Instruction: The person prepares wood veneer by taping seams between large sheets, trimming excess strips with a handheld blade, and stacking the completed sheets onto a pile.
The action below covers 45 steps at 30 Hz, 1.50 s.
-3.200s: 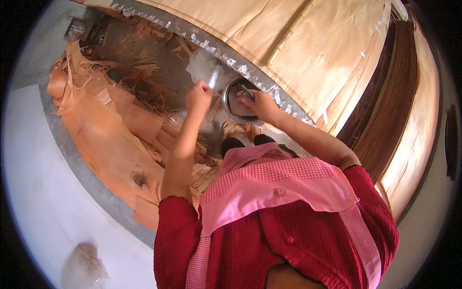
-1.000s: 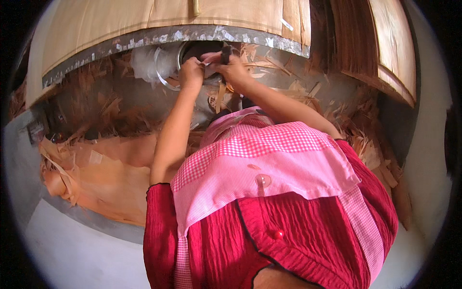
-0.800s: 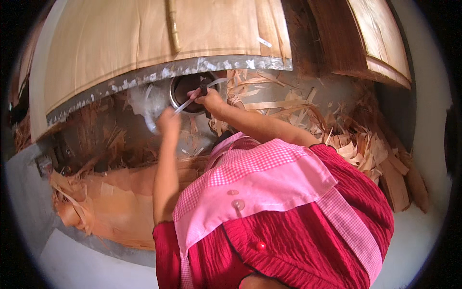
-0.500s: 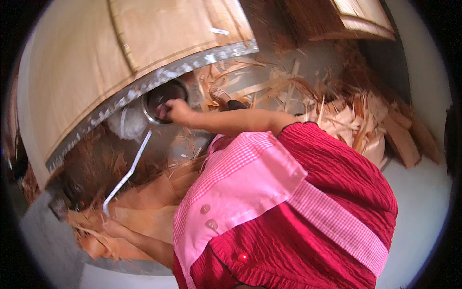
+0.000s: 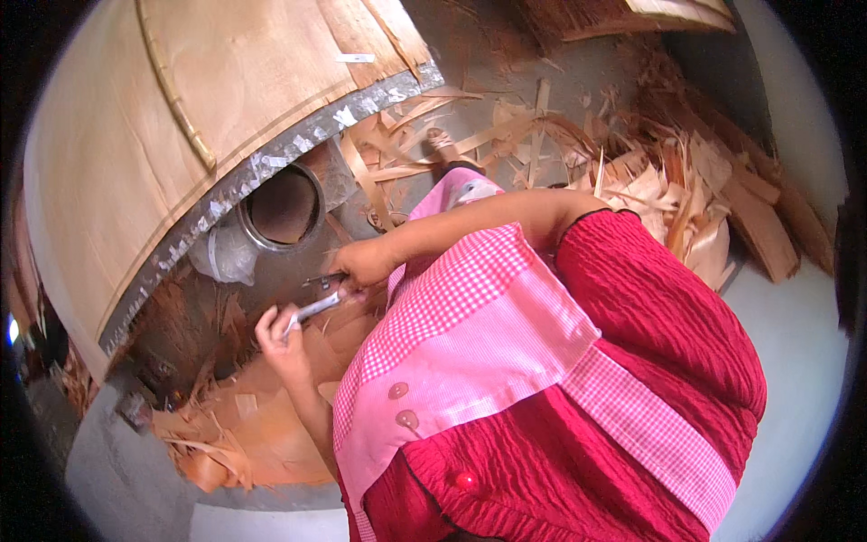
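My left hand (image 5: 285, 341) is closed on a white strip (image 5: 318, 307), flat and tape-like, with its fingers bent around one end. The strip slants up to my right hand (image 5: 368, 261), whose fingers are wrapped round a small dark scissors-like tool (image 5: 323, 279); its tip points left, above the strip. The strip's other end lies at the right hand's fingers, and whether they pinch it too is partly hidden. Just beyond the hands stands a round metal-rimmed container (image 5: 285, 206), brown inside, beside a clear plastic bag (image 5: 229, 255).
A large work surface covered in thin wood sheet (image 5: 244, 81), with a paint-spotted edge (image 5: 298, 144), fills the far left. Wood veneer scraps (image 5: 673, 199) heap up at the right. Broad veneer pieces (image 5: 262, 425) lie below my left arm. A pink checked apron (image 5: 442, 316) covers my front.
My right hand has come out from over the container, now with the dark tool. My left hand has risen rightward with the strip, and the hands are close together.
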Each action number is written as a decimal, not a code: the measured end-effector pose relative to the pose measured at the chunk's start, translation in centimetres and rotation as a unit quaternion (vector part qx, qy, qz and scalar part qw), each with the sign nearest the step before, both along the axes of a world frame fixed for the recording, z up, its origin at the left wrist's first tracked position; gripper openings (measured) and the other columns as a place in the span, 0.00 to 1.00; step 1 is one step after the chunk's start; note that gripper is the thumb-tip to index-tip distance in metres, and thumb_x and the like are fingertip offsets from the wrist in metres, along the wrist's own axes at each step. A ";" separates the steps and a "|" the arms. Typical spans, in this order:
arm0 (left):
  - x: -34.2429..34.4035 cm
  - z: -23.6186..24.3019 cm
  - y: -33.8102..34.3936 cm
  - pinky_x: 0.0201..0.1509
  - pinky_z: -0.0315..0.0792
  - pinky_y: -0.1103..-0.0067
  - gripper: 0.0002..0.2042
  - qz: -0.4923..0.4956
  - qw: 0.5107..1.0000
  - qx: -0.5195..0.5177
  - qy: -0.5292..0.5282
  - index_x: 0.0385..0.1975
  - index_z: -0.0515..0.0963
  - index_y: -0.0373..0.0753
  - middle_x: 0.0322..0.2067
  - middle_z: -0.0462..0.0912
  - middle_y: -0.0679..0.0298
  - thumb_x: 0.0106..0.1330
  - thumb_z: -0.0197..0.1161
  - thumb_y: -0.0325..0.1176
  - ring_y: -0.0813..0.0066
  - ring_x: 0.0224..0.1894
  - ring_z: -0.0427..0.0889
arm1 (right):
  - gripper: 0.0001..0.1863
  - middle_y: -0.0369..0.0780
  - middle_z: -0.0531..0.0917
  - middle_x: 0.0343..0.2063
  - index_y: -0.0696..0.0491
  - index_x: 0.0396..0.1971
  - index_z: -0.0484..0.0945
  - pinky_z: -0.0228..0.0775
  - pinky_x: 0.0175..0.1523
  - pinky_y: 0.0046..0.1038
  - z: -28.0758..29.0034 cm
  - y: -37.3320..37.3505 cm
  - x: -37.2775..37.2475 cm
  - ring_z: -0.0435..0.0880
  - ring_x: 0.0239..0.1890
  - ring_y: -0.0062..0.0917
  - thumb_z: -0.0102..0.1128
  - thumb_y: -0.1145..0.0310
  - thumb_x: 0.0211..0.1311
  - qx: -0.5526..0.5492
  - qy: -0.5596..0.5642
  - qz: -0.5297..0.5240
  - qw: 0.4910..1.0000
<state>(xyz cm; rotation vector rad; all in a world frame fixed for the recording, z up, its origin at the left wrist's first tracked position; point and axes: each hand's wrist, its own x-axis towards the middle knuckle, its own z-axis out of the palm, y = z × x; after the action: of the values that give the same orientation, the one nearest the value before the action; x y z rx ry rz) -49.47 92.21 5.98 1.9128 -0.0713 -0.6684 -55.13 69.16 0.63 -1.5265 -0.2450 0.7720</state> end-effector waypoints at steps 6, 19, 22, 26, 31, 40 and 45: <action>-5.1 -0.8 -8.6 0.55 0.54 0.60 0.11 -0.361 0.903 0.156 -0.172 0.30 0.76 0.36 0.33 0.75 0.56 0.51 0.58 0.35 0.57 0.42 0.71 | 0.11 0.47 0.78 0.27 0.49 0.34 0.75 0.68 0.35 0.38 4.0 -5.7 0.0 0.77 0.31 0.42 0.52 0.66 0.49 -0.161 -0.193 0.159 0.955; -12.9 -20.3 -14.5 0.32 0.68 0.67 0.10 -0.037 0.980 0.193 -0.031 0.24 0.72 0.35 0.21 0.74 0.53 0.55 0.55 0.37 0.54 0.26 0.75 | 0.14 0.40 0.80 0.28 0.44 0.38 0.75 0.70 0.35 0.30 11.8 -26.1 13.3 0.80 0.31 0.29 0.46 0.55 0.58 -0.573 -0.360 -0.254 0.691; -11.6 -27.2 -11.0 0.37 0.69 0.68 0.13 0.013 0.980 0.194 0.039 0.31 0.72 0.36 0.29 0.76 0.53 0.52 0.59 0.38 0.56 0.33 0.76 | 0.18 0.42 0.79 0.33 0.44 0.46 0.70 0.69 0.38 0.34 3.1 -25.5 20.6 0.79 0.33 0.36 0.40 0.53 0.61 -0.589 -0.513 -0.098 0.616; -12.0 -43.8 -9.6 0.49 0.66 0.68 0.25 0.068 0.963 0.236 0.111 0.47 0.65 0.35 0.44 0.70 0.50 0.52 0.60 0.40 0.55 0.47 0.70 | 0.14 0.41 0.75 0.44 0.51 0.45 0.71 0.69 0.42 0.25 -3.8 -21.6 19.3 0.76 0.40 0.27 0.47 0.67 0.59 -0.579 -0.523 -0.142 0.609; -6.8 -55.3 -12.6 0.57 0.55 0.57 0.35 0.090 0.956 0.246 0.129 0.58 0.51 0.40 0.60 0.49 0.59 0.53 0.59 0.43 0.59 0.62 0.50 | 0.15 0.45 0.74 0.40 0.58 0.44 0.68 0.66 0.47 0.23 -3.6 -26.0 19.9 0.74 0.42 0.25 0.45 0.66 0.59 -0.713 -0.525 -0.071 0.459; -6.1 -68.9 -21.6 0.46 0.67 0.64 0.21 0.032 0.974 0.049 0.219 0.33 0.76 0.33 0.32 0.79 0.52 0.39 0.66 0.40 0.60 0.42 0.76 | 0.17 0.44 0.73 0.42 0.55 0.46 0.68 0.65 0.49 0.23 -4.0 -29.0 20.7 0.74 0.44 0.27 0.45 0.63 0.60 -0.698 -0.558 -0.050 0.446; -15.4 -49.5 -26.2 0.39 0.70 0.70 0.16 -0.071 0.977 -0.003 0.202 0.36 0.74 0.35 0.29 0.77 0.53 0.47 0.58 0.35 0.61 0.35 0.77 | 0.16 0.42 0.75 0.41 0.55 0.44 0.70 0.66 0.46 0.25 -3.5 -30.0 15.9 0.74 0.42 0.28 0.48 0.62 0.60 -0.688 -0.564 -0.066 0.451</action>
<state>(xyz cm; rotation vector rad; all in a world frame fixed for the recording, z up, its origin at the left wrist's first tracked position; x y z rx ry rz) -64.88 66.05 -43.48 1.7419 0.0465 -1.1401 -39.24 39.20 -2.91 -3.4532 -0.4978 -0.7081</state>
